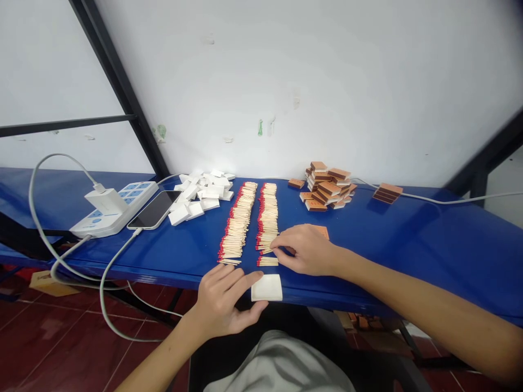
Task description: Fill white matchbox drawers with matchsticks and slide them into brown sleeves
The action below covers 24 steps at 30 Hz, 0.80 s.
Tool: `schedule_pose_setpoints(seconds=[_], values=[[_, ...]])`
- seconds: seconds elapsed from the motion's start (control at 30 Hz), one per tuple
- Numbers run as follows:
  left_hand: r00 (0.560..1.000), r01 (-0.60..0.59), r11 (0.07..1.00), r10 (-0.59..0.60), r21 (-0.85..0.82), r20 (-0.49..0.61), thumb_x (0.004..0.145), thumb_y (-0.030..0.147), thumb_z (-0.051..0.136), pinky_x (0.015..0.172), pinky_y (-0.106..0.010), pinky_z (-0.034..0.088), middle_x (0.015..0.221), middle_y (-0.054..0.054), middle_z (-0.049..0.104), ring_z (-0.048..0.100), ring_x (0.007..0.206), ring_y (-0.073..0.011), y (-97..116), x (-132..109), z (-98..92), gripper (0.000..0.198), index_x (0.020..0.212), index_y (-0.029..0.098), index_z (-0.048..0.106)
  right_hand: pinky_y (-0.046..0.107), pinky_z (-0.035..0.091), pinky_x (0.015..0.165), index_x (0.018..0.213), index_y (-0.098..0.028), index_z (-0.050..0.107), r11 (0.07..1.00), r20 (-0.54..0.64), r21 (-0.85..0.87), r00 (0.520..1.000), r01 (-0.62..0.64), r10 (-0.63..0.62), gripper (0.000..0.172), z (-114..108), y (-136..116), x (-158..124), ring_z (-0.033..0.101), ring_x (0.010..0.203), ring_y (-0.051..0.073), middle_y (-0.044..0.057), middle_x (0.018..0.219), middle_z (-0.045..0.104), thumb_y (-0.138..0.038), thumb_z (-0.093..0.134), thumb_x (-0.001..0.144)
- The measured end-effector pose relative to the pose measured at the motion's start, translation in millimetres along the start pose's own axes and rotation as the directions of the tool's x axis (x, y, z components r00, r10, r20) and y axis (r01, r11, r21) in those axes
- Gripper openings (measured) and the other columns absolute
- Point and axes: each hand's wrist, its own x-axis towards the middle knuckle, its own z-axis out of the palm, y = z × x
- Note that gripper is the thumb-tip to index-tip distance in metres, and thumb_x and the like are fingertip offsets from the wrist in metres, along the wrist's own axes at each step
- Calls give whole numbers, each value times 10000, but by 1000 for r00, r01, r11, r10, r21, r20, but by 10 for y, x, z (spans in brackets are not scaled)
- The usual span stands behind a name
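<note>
At the table's front edge, my left hand (224,296) grips a white matchbox tray (267,287) between thumb and forefinger. The tray's inside faces up and looks bare. My right hand (304,247) is pinched closed at the near part of the right row of matches (267,218), on the stick ends away from the red heads. How many sticks are between its fingertips cannot be made out. A few matches (267,261) lie slightly apart, just below those fingers. A second row of matches (239,223) runs alongside to the left. An orange matchbox sleeve (321,231) is partly hidden behind my right hand.
White trays (204,190) are heaped at the back left, beside a phone (155,209) and a power strip (118,209) with cables. Brown-orange matchboxes (329,188) are piled at the back right, with a separate group (387,193) further right. A wall closes off the blue table's (408,245) rear.
</note>
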Motion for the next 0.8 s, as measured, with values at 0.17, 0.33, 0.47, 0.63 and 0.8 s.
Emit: schedule_pose_setpoints(seconds=[0.17,0.33,0.47,0.63,0.8], values=[[1000,-3,1000,3,11,0,859,350,677,565,-302,410,681,-12,630,534,600,-170,4,10,-4,295,1087,163,675,253,341,624,831,-179,733,1000,36,-15,999,-11,12,196,-22,-13,8,583,654,127,10,723,698,-169,551,902],[1000,4,1000,-4,1,10,858,349,681,566,-302,417,684,-13,634,544,602,-167,0,4,-6,295,1089,164,676,260,353,635,842,-175,739,999,45,-24,998,-31,32,205,-36,-13,9,596,660,135,20,741,712,-172,544,907],[1000,5,1000,-5,-8,9,860,341,681,558,-303,412,680,-13,632,545,595,-168,3,10,-1,286,1081,159,680,257,351,629,833,-177,740,999,52,-15,998,-43,44,190,-35,-11,11,610,674,137,20,765,728,-159,560,892],[1000,6,1000,-5,-14,7,861,337,679,561,-302,416,677,-15,632,545,596,-169,11,18,-6,285,1080,156,683,256,348,633,837,-172,742,999,53,-23,998,-45,46,194,-32,-11,8,608,673,136,23,763,726,-161,557,897],[1000,6,1000,-6,-3,5,859,342,680,563,-303,422,683,-15,639,548,598,-167,7,16,-7,284,1080,163,682,259,329,619,804,-167,733,999,51,-23,998,-36,37,205,-36,-11,6,582,649,128,17,733,707,-162,550,897]])
